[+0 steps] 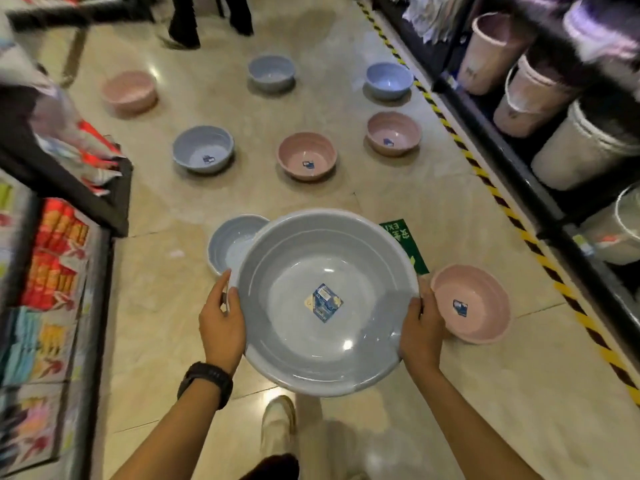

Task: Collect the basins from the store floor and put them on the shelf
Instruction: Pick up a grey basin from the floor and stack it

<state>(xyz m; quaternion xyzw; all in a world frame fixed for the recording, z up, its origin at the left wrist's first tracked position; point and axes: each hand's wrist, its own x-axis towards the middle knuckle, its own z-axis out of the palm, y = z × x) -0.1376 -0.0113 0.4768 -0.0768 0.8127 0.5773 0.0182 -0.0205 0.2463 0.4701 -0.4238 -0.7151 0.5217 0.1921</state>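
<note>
Pink basins [471, 303] and blue basins [203, 148] scattered across floor [166, 323]; bucket shelf [540, 188] right. Left hand [221, 322] and right hand [420, 327] fingers grip labelled grey-blue basin [325, 348] rim.

We're in a shop aisle: labelled plastic basins [307, 156] dot the tiled floor [485, 393], buckets [585, 147] line the right-hand shelf [519, 174], packaged goods [52, 265] fill the left rack.

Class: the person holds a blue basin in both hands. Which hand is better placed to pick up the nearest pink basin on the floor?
Right. The right hand is beside the pink basin; the left hand grips the far side of the held blue basin.
</note>
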